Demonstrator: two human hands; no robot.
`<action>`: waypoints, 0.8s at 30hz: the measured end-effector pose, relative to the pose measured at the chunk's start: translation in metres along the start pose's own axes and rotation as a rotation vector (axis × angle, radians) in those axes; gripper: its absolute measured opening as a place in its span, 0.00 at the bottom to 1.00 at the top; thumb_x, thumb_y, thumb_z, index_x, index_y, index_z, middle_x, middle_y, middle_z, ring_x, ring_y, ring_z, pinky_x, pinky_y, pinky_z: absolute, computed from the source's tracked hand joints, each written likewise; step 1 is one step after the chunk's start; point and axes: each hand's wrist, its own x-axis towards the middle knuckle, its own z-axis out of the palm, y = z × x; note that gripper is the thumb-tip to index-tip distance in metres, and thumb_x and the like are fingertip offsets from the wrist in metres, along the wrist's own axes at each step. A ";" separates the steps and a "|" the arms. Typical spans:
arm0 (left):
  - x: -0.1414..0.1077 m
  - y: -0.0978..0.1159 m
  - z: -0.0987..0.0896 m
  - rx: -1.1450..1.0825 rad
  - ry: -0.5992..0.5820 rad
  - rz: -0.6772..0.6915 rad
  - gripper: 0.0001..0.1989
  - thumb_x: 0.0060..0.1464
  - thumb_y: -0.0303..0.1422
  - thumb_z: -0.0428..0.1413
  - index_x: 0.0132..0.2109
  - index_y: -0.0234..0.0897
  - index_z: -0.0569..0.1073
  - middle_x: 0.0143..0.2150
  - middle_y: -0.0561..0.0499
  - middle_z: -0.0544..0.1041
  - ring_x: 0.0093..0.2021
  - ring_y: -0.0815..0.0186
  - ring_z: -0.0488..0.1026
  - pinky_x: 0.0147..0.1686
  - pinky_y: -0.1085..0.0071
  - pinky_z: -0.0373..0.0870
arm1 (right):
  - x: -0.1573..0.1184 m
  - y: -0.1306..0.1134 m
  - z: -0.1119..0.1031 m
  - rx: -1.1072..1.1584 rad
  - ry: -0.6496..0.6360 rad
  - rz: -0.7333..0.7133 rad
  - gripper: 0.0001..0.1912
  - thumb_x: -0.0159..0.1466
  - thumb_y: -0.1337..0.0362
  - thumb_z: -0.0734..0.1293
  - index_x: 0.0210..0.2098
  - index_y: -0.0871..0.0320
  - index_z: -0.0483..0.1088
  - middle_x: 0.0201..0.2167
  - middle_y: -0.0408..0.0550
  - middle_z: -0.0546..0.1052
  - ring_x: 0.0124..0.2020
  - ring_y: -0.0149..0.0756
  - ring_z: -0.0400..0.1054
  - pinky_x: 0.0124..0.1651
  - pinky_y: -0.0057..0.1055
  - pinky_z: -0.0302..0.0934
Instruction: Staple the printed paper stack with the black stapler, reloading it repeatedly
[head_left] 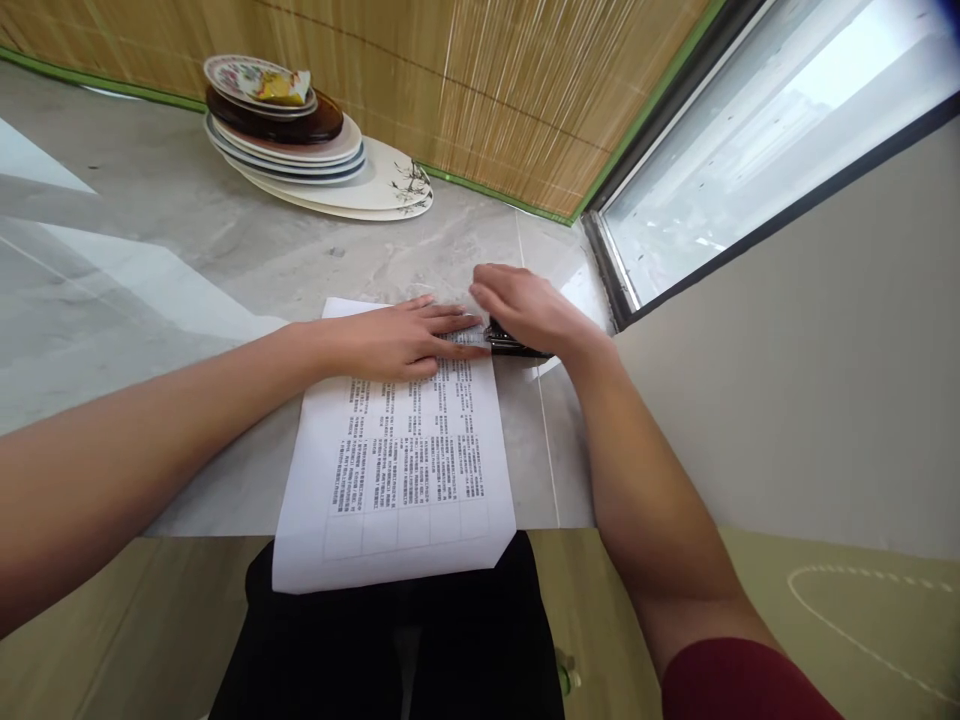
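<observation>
White paper with printed text and a row of boxes (405, 540) lies on the grey marbled counter, its lower end reaching past the counter's front edge. My left hand (409, 340) rests flat on the upper part of the sheet, fingers spread and pointing right. At the paper's right edge is a black stapler-like tool (517, 345), partly covered by my right hand (529, 305). That hand is curled over the tool from above; its underside and grip are hidden. The left fingertips are close beside the tool's near end.
A stack of plates (292, 150) with a small yellow packet (283, 88) on top stands at the back left of the counter (150, 280). Behind it hangs a bamboo blind (375, 60). A dark-framed window (735, 150) and a grey wall bound the right side.
</observation>
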 end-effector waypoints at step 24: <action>-0.001 -0.001 -0.006 0.147 -0.002 -0.034 0.32 0.66 0.34 0.54 0.75 0.43 0.68 0.83 0.46 0.59 0.82 0.50 0.55 0.80 0.50 0.49 | -0.012 0.065 -0.003 0.022 0.086 0.153 0.14 0.58 0.56 0.76 0.38 0.53 0.70 0.33 0.46 0.76 0.37 0.44 0.67 0.42 0.39 0.57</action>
